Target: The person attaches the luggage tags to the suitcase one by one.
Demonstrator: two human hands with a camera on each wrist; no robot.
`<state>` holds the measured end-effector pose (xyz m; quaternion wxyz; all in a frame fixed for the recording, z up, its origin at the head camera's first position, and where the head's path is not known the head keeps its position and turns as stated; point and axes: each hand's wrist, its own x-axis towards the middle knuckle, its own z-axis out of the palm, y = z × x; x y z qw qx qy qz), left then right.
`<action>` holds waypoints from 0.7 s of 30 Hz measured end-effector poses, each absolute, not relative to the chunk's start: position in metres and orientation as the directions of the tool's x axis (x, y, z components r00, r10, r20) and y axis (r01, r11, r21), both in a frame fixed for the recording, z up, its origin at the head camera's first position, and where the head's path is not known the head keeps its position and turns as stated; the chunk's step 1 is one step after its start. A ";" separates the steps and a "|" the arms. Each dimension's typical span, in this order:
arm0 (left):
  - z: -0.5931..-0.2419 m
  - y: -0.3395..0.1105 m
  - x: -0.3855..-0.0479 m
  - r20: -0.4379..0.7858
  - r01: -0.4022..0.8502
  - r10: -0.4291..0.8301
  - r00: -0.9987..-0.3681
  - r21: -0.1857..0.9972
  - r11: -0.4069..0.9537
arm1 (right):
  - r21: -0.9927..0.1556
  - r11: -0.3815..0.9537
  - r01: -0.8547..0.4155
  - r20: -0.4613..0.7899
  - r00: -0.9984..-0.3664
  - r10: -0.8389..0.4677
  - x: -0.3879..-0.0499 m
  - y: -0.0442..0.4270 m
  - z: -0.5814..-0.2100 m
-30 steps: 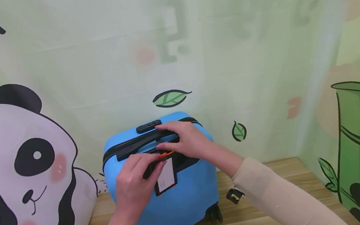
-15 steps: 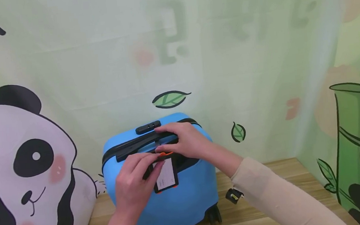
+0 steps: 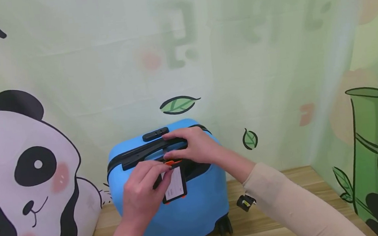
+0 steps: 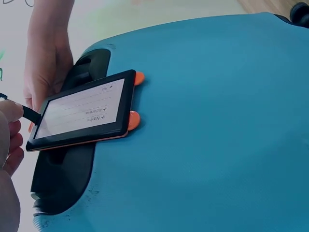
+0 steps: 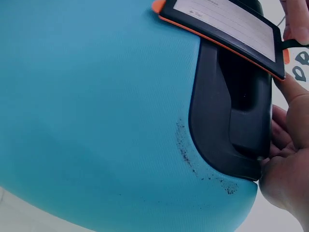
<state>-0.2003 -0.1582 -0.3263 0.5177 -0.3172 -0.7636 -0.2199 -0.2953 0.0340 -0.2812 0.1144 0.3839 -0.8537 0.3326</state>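
Left-hand grip [image 3: 141, 189] pinches thin black strap [image 4: 31, 115] of flat black-and-orange luggage tag [image 3: 174, 185], its lower edge over front of sky-blue hard-shell suitcase [image 3: 197, 211]. Right-hand grip [image 3: 199, 146] straddles curved black plastic handle [image 3: 140, 157]; can't tell if closed. Suitcase's far edge near printed fabric wall [image 3: 121, 79].

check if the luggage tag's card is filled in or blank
It looks blank: in the left wrist view, the card in the luggage tag shows printed labels and ruled lines, but no visible handwriting.

Room below luggage tag [image 4: 82, 108], right grip [image 3: 198, 145] partly blocking handle [image 3: 145, 154], backdrop [image 3: 274, 88] behind
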 end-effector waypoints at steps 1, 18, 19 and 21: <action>-0.327 -0.159 -0.200 0.927 0.712 0.268 -0.262 -0.002 0.702 | -0.482 0.486 -0.729 0.443 -0.681 -0.582 -0.295 0.034 -0.281; -0.340 -0.161 -0.198 0.894 0.694 0.328 -0.305 -0.028 0.720 | -0.476 0.486 -0.733 0.391 -0.672 -0.629 -0.299 0.033 -0.272; -0.340 -0.160 -0.197 0.897 0.695 0.324 -0.302 -0.026 0.719 | -0.476 0.487 -0.732 0.390 -0.672 -0.629 -0.299 0.032 -0.271; -0.340 -0.160 -0.196 0.901 0.693 0.321 -0.293 -0.031 0.720 | -0.475 0.488 -0.732 0.390 -0.673 -0.629 -0.300 0.032 -0.272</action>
